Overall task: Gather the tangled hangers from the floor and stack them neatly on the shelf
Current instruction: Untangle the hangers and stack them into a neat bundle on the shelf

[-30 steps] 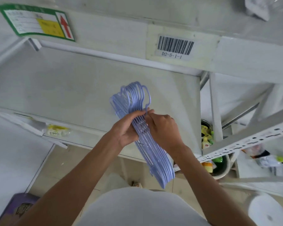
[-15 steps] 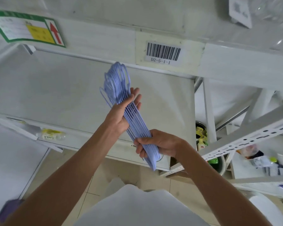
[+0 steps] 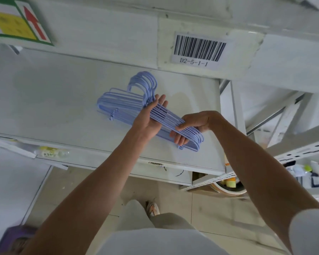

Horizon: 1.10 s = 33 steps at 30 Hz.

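Observation:
A bundle of several light-blue plastic hangers (image 3: 122, 105) lies almost flat over the white shelf board (image 3: 53, 100), hooks pointing away from me. My left hand (image 3: 149, 118) presses its flat palm and straight fingers against the middle of the bundle. My right hand (image 3: 193, 127) is curled around the bundle's near right end, fingers under it and thumb on top. Whether the bundle's left end touches the board I cannot tell.
The upper shelf beam (image 3: 118, 34) carries a barcode label D2-5-1-1 (image 3: 198, 49) and a green sign with a red arrow (image 3: 17, 21). A perforated white upright (image 3: 293, 153) slants at right. A bucket with bottles (image 3: 228, 184) stands on the floor below. A purple object (image 3: 17, 238) sits bottom left.
The bundle has swung from a steep upright tilt down to nearly flat over the shelf board. My left hand has opened flat against it. My right hand has shifted right along with its end.

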### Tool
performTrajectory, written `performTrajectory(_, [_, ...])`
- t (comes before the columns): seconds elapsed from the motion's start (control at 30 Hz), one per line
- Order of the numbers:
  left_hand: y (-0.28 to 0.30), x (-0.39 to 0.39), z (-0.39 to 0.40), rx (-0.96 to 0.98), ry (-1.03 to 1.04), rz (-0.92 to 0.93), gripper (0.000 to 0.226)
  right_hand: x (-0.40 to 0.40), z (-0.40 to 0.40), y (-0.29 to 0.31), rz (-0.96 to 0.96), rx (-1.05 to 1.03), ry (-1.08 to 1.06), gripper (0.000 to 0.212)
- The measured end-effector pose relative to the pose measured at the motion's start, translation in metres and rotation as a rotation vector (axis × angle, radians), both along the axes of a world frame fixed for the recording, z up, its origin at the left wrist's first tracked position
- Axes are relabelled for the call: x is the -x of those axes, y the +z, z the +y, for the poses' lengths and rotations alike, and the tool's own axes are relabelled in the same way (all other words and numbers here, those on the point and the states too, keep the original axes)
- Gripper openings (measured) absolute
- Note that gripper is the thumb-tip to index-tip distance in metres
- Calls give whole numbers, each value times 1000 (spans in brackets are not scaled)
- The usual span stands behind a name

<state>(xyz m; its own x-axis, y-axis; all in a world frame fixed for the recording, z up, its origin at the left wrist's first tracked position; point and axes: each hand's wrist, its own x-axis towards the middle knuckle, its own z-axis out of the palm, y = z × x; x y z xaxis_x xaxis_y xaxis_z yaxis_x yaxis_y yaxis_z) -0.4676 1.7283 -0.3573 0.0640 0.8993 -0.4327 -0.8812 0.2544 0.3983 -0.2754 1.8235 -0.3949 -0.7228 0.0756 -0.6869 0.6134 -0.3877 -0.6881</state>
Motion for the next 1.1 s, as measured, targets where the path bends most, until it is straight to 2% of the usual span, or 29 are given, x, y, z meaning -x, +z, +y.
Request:
performTrajectory(0.13, [-5,5,4,-18,-5,19,17,17,-1,4,28,-44,3,27])
performTrajectory(0.2, [-7,9,0,-25,-83,117,15,17,-3,3,32,-58,-14,23])
performTrajectory(0.3, [-15,26,-28,-44,-307,440,17,9,-2,-3,55,-37,-55,23])
performTrajectory(0.37, [-26,48,-55,-88,-461,764,26,5,1,-6,52,-38,-48,23])
performTrajectory(0.4, [-27,61,-66,-114,-463,929,27,3,2,-7,45,-41,-38,23])
performTrajectory(0.5, [-14,104,-68,-158,-92,1307,10,-3,1,-9,41,-50,-2,25])
performTrajectory(0.6, [4,133,-40,-335,134,1611,22,-7,-2,-11,49,-71,42,25])
performTrajectory(0.8, [-18,107,9,-581,141,2050,31,-4,-1,-7,66,-109,147,22])
performTrajectory(0.9, [-32,97,11,-654,74,2122,27,-4,0,-4,60,-127,176,23])
performTrajectory(1.0, [-45,97,10,-579,57,2331,44,-5,-3,-2,67,-154,158,23])
performTrajectory(1.07, [-52,95,5,-409,-6,2452,54,-6,-6,-1,69,-182,165,24])
performTrajectory(1.1, [-53,93,1,-326,-15,2444,54,-7,-7,-1,70,-192,178,24])
